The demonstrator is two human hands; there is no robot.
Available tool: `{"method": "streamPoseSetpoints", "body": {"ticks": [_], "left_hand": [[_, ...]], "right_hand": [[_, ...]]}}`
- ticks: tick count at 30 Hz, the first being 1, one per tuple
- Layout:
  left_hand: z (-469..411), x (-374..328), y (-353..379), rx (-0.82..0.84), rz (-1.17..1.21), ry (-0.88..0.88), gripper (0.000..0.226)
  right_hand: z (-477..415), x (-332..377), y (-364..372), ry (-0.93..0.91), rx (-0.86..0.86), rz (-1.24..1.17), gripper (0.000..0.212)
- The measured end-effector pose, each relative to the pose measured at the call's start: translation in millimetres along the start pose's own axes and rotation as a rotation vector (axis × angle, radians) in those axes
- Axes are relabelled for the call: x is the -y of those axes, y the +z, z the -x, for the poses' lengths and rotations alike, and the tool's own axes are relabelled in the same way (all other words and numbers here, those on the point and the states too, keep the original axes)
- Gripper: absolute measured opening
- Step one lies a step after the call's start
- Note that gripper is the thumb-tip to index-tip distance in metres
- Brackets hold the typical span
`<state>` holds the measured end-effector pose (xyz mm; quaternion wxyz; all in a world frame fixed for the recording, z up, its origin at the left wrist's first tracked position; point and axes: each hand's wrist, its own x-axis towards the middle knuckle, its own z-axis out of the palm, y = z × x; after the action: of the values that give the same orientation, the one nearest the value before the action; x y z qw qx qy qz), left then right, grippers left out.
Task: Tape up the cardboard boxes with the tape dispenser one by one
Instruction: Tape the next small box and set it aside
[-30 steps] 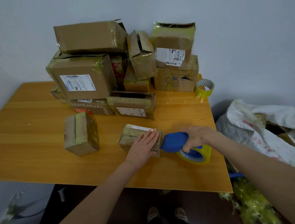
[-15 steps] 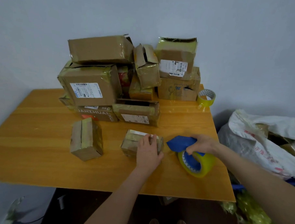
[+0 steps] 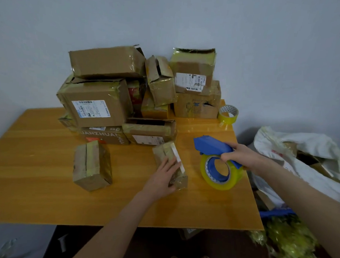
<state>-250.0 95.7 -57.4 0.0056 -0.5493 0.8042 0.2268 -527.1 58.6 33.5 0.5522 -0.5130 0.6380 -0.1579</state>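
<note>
A small cardboard box with a white label lies on the wooden table, turned lengthwise away from me. My left hand lies on its near end with the fingers over the top, steadying it. My right hand grips the blue tape dispenser with its yellow tape roll, held just right of the box and apart from it. Another small taped box stands to the left.
A pile of several larger cardboard boxes fills the back of the table against the wall. A spare yellow tape roll sits at the back right. A white sack with boxes and crumpled yellow tape waste lie right of the table.
My left hand has turned the small box from crosswise to lengthwise. My right hand pulled the dispenser away from the box and lifted it to the right.
</note>
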Motion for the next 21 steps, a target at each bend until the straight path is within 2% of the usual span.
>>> {"method": "streamPoseSetpoints", "body": {"ticks": [4,8,12,16,18,21], "left_hand": [[-0.2,-3.9,3.2,-0.066,0.033,-0.054,0.083],[-1.7,1.7,-5.7,0.04,0.074,0.027,0.08],[-2.3,8.0,-12.8,0.043,-0.074,0.069,0.08],[-0.7,9.6,-15.5,0.037,-0.196,0.066,0.092],[0.8,5.4,-22.3,-0.059,-0.041,0.034,0.09],[2.5,-7.7,-41.7,-0.304,0.594,-0.232,0.064]], "right_hand": [[-1.2,-1.9,6.2,-0.016,-0.016,-0.062,0.038],[-1.7,-2.9,7.5,-0.034,0.01,-0.098,0.045],[0.5,2.3,4.5,-0.061,0.044,-0.102,0.058],[4.1,10.9,-0.9,-0.11,0.071,-0.081,0.057],[7.4,16.5,-2.8,-0.142,0.08,-0.069,0.056],[14.4,27.1,-5.6,-0.208,0.121,-0.038,0.061]]}}
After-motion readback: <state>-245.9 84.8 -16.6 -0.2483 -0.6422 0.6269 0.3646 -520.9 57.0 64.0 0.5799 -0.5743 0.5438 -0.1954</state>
